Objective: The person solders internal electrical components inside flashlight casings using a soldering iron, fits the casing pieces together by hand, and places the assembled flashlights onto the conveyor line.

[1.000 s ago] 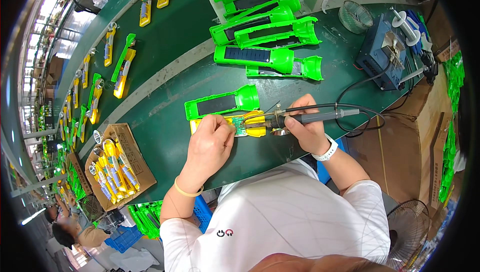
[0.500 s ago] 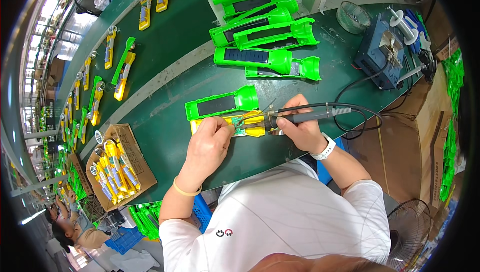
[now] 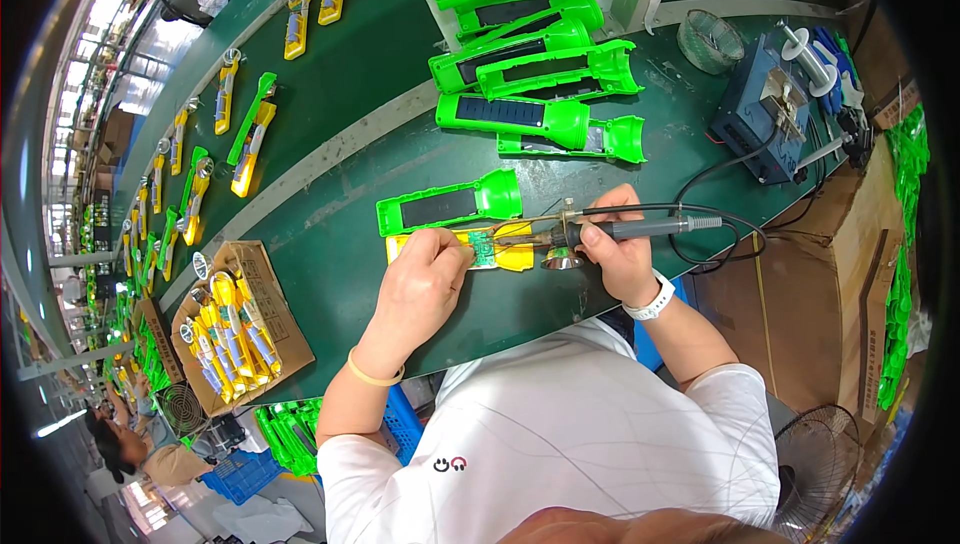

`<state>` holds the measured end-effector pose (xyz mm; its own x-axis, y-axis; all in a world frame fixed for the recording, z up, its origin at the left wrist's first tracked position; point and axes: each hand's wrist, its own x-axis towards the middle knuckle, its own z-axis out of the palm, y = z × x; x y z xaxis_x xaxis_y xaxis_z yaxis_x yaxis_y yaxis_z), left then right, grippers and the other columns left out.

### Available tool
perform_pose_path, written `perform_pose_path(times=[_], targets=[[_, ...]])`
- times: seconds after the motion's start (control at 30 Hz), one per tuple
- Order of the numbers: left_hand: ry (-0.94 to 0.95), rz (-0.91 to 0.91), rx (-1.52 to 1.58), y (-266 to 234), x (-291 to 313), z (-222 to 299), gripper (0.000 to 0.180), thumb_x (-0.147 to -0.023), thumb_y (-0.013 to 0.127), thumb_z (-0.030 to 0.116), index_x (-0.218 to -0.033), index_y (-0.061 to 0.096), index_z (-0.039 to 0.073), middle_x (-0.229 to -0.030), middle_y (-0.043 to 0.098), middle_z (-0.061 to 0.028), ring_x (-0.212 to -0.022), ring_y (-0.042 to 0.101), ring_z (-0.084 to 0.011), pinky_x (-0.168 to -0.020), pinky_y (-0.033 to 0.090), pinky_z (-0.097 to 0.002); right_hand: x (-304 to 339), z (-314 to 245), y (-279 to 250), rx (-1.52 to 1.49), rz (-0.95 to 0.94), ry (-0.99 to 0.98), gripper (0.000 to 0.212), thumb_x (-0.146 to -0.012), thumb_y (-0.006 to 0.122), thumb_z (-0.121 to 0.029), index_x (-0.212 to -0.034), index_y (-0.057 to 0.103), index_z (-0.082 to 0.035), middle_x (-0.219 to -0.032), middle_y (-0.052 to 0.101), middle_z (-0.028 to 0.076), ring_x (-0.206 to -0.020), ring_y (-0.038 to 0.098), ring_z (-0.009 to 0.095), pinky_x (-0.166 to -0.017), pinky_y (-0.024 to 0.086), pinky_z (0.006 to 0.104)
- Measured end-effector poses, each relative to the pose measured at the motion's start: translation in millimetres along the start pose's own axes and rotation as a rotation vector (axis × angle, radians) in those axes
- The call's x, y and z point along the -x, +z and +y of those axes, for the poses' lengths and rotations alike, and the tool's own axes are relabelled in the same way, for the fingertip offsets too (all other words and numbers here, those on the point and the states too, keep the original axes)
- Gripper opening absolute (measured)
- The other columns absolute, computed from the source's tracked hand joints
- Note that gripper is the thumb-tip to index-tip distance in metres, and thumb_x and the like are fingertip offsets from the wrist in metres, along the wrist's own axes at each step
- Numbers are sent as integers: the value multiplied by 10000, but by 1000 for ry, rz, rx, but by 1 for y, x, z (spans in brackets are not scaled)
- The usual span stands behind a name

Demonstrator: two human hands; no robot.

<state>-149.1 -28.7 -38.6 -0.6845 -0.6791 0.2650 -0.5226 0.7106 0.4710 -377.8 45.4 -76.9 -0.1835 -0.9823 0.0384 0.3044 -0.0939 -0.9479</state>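
A yellow flashlight inner body [image 3: 515,255] with a green circuit board [image 3: 482,248] lies on the table in front of me. My left hand [image 3: 425,274] rests over its left end, thumb and fingers pinched together at the board; what they pinch is hidden. My right hand [image 3: 620,254] is closed around the dark grip of a soldering iron [image 3: 635,230]. The iron points left, its tip and a thin metal tube over the board. Below the iron sits a round shiny reflector [image 3: 562,259]. Just beyond lies a green flashlight half-shell [image 3: 450,205] with a dark panel.
Several green shells [image 3: 530,74] are stacked at the back. A blue soldering station [image 3: 755,109], solder spool [image 3: 810,59] and glass bowl [image 3: 710,39] stand back right. At left, a cardboard box [image 3: 275,309] holds yellow bodies; more yellow bodies [image 3: 223,94] line the far strip. The iron's cable [image 3: 745,214] loops right.
My right hand and the iron have shifted slightly right, and the iron lies more level. More of the reflector and the board shows. My left hand keeps its pinch.
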Motion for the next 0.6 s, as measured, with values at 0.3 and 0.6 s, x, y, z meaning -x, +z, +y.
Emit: perform_pose_path(times=[0.3,0.6], targets=[[-97,79,113,-19,20,-19,325,-637,761,114,-937,638,88,-930,547,-83,-881,516,-272,-741,450,-359,1,2,-4,1,36,-5,256,-845,613,-122,-946,387,-55,-765,523,27,-660,492,69,-588,424,224],[46,187,137,16,11,-18,207,-629,754,54,-812,663,92,-789,540,-44,-724,523,-217,-647,434,-320,2,2,-3,-31,5,-2,237,-837,601,-85,-937,389,-54,-767,524,27,-624,469,56,-566,412,214]])
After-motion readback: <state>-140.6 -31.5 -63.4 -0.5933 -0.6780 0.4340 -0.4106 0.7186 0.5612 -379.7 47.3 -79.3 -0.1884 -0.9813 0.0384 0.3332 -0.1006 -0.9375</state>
